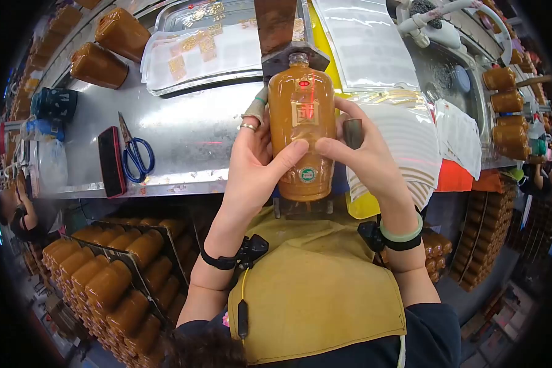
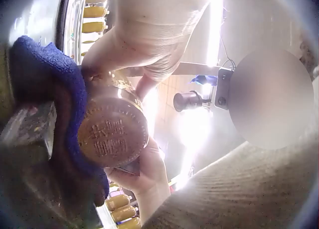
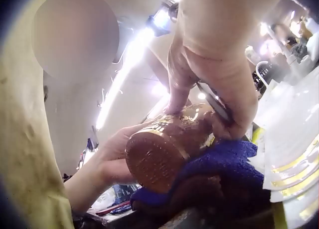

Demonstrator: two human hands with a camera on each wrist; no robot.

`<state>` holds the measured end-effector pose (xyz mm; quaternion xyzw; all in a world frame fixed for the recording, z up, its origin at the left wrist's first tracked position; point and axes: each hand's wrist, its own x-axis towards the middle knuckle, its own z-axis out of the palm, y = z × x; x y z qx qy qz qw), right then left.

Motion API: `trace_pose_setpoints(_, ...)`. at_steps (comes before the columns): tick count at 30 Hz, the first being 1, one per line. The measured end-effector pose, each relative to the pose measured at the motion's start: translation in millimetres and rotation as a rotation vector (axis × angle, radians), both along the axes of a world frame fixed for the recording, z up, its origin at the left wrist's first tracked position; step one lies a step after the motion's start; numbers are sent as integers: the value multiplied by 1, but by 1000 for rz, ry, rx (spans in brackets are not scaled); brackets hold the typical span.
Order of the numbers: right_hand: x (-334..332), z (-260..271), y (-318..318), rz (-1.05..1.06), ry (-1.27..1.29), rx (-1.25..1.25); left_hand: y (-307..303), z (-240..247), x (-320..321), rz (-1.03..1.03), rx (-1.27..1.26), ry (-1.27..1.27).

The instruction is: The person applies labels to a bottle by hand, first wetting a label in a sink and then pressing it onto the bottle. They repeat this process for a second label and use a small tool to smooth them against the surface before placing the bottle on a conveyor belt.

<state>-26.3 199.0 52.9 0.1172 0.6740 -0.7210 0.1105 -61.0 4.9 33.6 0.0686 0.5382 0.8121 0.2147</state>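
A glossy brown bottle (image 1: 300, 138) with gold characters and a green round sticker lies between both hands, its neck pointing away at a dark metal stop. My left hand (image 1: 254, 156) grips its left side, thumb pressed on the front; a ring and a finger cover are on its fingers. From the right, my right hand (image 1: 368, 153) holds it too, thumb near the other thumb. A flat dark piece (image 1: 352, 133) sits at the right hand's fingers. Below the bottle is a blue cloth pad (image 3: 219, 164). Embossed characters mark the bottle base (image 2: 113, 132).
Left on the metal table (image 1: 196, 122) are blue-handled scissors (image 1: 136, 153), a phone (image 1: 110, 161) and brown bottles (image 1: 98, 64). Behind, a tray (image 1: 165, 86) bears gold label sheets. Sticker sheets (image 1: 398, 129) lie at right, near a sink (image 1: 481, 92). Stacked bottles (image 1: 107, 285) stand below left.
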Motion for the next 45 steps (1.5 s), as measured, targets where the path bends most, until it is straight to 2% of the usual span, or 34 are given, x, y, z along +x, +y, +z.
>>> trace_pose_setpoints(4,-2,1,2,34,-33,-12,-1,4,-1,-14,6,12)
trace_pose_setpoints(6,-2,1,0,-32,-82,-50,-2,2,-1,-17,6,21)
trace_pose_setpoints(8,-2,5,-4,-27,-68,-62,-3,-6,-2,26,74,-74)
trace_pose_setpoints(10,-2,7,-5,-21,-54,-72,-3,-7,-1,29,56,-57)
trace_pose_setpoints(25,0,-1,4,12,-41,53,-4,-5,-2,5,32,-45)
trace_pose_setpoints(28,0,-1,6,-19,-107,-66,-3,-5,-2,15,44,-68)
trace_pose_setpoints(30,0,-3,6,43,-49,75,-3,-4,-1,18,53,-60)
trace_pose_setpoints(32,0,-2,7,58,-48,96,-4,-5,-1,16,-3,-42)
trace_pose_setpoints(38,-7,17,11,36,29,177,-3,-5,-2,-2,50,-15)
trace_pose_setpoints(40,-12,28,7,-112,401,303,-4,-9,-2,6,78,-53)
trace_pose_setpoints(41,-14,38,-1,-152,553,470,-4,-10,-2,13,107,-91)
trace_pose_setpoints(42,-17,42,2,-151,554,470,-4,-8,-2,14,109,-90)
trace_pose_setpoints(44,-25,44,11,260,1176,1047,-5,-4,-2,-7,147,-144)
trace_pose_setpoints(45,-21,43,5,281,1242,1132,-6,-5,-2,-5,149,-143)
